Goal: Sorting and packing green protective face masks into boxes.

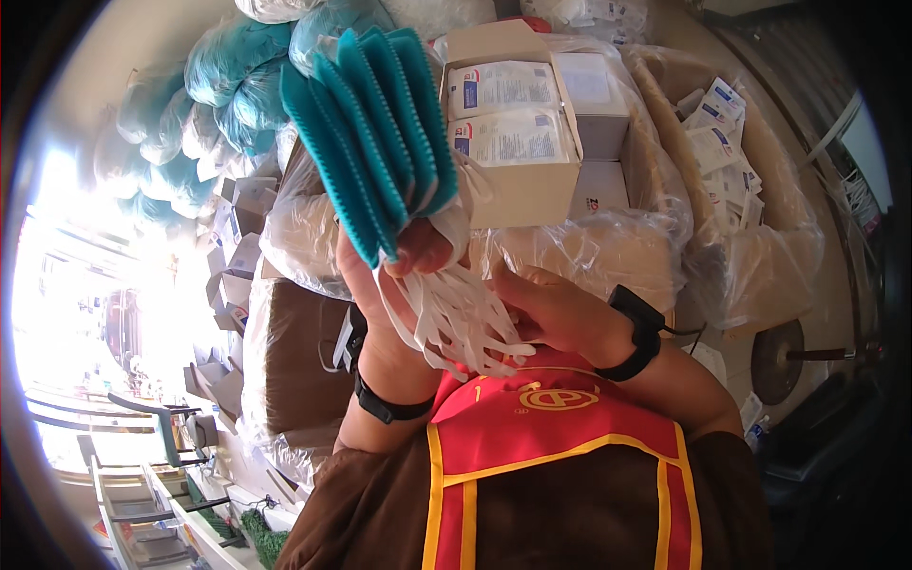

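White glare (62,275) floods my view from the left, so strong that I cannot tell whether it comes through a door or a window. Bulging teal and white bags (233,62) pile up at upper left. I see a grey-blue chair frame (169,437) at lower left, pale floor (825,328) at right beneath a dark round base (777,363), and deep shadow at lower right.
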A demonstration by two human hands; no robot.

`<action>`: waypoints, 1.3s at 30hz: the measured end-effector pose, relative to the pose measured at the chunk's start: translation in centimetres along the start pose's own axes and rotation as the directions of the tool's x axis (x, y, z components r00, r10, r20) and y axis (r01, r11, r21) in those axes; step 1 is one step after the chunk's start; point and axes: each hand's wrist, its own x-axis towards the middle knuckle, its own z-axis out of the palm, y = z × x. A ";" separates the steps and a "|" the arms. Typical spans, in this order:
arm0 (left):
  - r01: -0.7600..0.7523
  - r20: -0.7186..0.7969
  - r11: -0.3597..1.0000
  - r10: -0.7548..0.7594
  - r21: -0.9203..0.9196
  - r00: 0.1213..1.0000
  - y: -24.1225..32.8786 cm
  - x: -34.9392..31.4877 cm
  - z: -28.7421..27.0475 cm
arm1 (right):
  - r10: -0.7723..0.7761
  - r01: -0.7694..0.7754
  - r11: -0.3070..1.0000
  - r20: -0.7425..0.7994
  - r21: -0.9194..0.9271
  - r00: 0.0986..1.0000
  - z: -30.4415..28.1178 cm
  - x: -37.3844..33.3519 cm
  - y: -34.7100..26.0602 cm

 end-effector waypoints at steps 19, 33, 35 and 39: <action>0.070 0.315 0.995 -0.043 -0.076 0.948 2.5 1.8 -4.5 | -0.005 0.072 0.971 0.284 -0.227 0.959 -0.5 -2.0 -1.3; 0.024 0.043 0.990 -0.030 0.142 0.999 2.9 0.6 -3.5 | -0.011 0.096 0.941 0.254 -0.325 0.967 -2.4 -6.0 -5.8; 0.021 0.186 0.988 -0.050 0.155 0.981 2.3 0.1 -2.7 | 0.038 0.032 0.951 0.220 -0.307 0.975 -2.5 -6.3 -6.3; 0.103 0.090 0.796 -0.194 0.597 0.977 2.6 -1.2 1.3 | 0.098 0.043 0.836 0.225 -0.547 0.969 -3.4 -6.8 -7.1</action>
